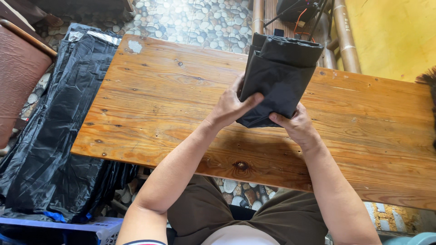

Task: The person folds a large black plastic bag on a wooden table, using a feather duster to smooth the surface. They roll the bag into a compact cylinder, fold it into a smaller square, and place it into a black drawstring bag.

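Observation:
I hold a folded bundle of black plastic bags upright above a wooden table. My left hand grips its lower left side, thumb pressed across the front. My right hand clasps its lower right corner from underneath. The bundle's top edge shows several folded layers and leans away from me.
A long spread of black plastic sheeting lies over something to the left of the table. A brown chair or seat stands at far left. Bamboo poles and a yellow wall are at the back right. The floor is pebble-patterned.

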